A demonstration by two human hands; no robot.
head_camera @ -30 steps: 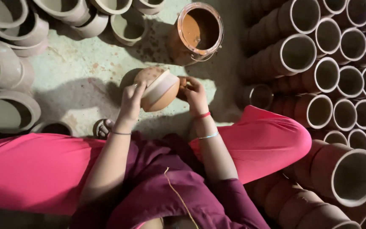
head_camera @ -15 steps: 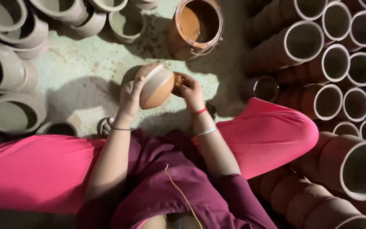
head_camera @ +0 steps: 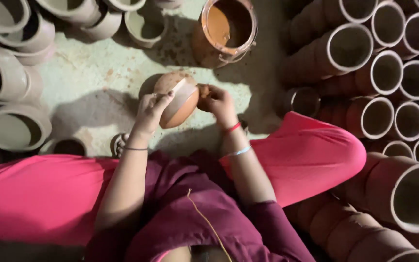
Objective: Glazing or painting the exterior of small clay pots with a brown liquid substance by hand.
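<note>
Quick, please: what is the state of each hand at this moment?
Left hand: closed, holding the round, orange-brown clay pot.
Right hand: fingers curled against the pot's side; what the grip holds cannot be told.

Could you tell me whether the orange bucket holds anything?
Partly full: the orange bucket stands upright, with orange-brown liquid visible inside below its rim.

No packages, labels, signs or screens show here.
</note>
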